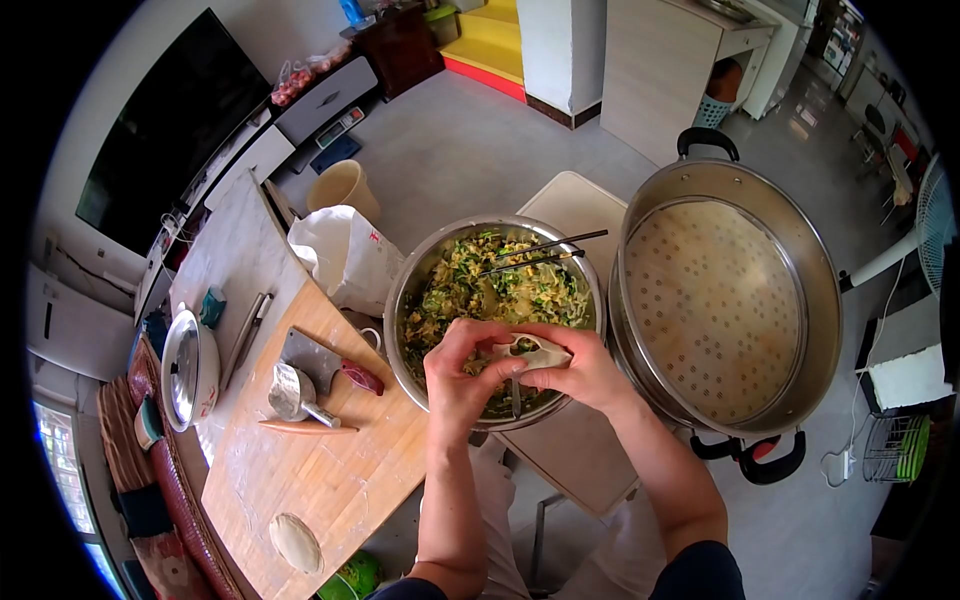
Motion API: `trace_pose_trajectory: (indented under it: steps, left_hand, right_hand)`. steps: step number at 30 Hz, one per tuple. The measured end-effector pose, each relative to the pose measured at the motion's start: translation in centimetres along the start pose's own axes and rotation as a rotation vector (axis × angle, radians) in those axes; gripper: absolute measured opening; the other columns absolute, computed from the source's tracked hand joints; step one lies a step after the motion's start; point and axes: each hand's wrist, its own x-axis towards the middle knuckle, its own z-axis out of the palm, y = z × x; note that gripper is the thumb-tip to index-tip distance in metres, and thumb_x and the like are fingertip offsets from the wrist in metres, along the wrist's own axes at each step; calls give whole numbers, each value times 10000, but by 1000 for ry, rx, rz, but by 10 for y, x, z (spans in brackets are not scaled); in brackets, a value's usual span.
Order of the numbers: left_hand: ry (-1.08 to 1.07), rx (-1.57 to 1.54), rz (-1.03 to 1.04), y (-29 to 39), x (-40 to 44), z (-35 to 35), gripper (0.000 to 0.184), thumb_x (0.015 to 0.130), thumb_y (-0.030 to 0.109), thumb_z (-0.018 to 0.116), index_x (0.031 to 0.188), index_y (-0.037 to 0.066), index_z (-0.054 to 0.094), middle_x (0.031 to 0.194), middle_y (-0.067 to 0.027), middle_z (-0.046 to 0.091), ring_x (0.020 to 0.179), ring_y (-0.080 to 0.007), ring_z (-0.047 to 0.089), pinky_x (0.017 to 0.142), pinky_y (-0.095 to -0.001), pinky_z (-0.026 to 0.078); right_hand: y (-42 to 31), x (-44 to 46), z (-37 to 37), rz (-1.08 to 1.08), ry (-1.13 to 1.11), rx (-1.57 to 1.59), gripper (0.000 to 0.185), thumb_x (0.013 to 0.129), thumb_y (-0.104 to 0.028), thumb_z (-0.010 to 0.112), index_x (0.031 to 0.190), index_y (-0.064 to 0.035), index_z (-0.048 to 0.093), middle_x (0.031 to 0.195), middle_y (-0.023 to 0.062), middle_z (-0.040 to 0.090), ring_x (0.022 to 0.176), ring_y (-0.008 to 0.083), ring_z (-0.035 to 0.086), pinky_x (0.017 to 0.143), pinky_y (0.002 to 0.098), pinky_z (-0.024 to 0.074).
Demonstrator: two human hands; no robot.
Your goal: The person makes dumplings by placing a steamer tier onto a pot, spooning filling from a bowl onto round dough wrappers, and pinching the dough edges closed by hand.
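you have both hands engaged: the left hand (458,365) and the right hand (582,368) are curled around one dough wrapper (540,356), thumbs and fingers gripping its edge. the wrapper sits over the near side of the metal bowl (398,300), dark filling showing through its gap; the two-sided hold likely keeps that filling in, and the bowl would catch any spill. a metal utensil (516,400) shows just below your fingers; whether you grip it cannot be told.

chopsticks (545,255) lie across the bowl's far right rim, presumably to stay in reach. the bowl rests on a pale desk (570,195), and the wide steamer pot (822,270), fitted with a dotted liner (715,310), stands just beside it on your right.

to your left, the wooden board (350,475) is streaked with flour and carries a dough piece (296,542), a cleaver (314,358) and a metal scoop (290,390). beyond are a grey floor (460,125), a dark television (170,120) and yellow steps (487,42).
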Motion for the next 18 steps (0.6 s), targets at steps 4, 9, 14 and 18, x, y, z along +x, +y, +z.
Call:
trace_pose_trajectory:
  steps: [4, 9, 14, 18]
  left_hand:
    - [40, 7, -3, -1, -1, 3, 269, 677, -31, 808, 915, 16, 691, 841, -38, 661, 765, -142, 612, 713, -277, 506]
    - [64, -55, 9, -8, -4, 3, 221, 688, -70, 778, 878, 0, 690, 811, -38, 653, 752, -129, 618, 703, -270, 504]
    - [-25, -70, -84, -5, -3, -3, 255, 684, -69, 775, 922, -10, 708, 821, -37, 642, 771, -127, 612, 714, -268, 498]
    - [-103, -49, -21, -1, 0, -7, 287, 693, -44, 782, 970, -7, 719, 898, -40, 594, 813, -136, 588, 721, -268, 487]
  right_hand:
    - [5, 0, -1, -13, 1, -36, 569, 797, -52, 794, 1320, -5, 576, 1062, 69, 697, 917, 109, 657, 772, 259, 555]
    - [3, 0, -3, -20, -16, -104, 568, 765, -65, 813, 1291, -12, 602, 1080, 71, 705, 956, 115, 656, 818, 273, 539]
    - [-1, 0, -3, -98, -30, -207, 551, 732, -80, 833, 1245, -15, 639, 1081, 57, 715, 973, 105, 651, 870, 278, 520]
    - [3, 0, -7, -54, -67, -208, 569, 746, -74, 812, 1277, -21, 613, 1100, 75, 702, 972, 124, 652, 847, 285, 526]
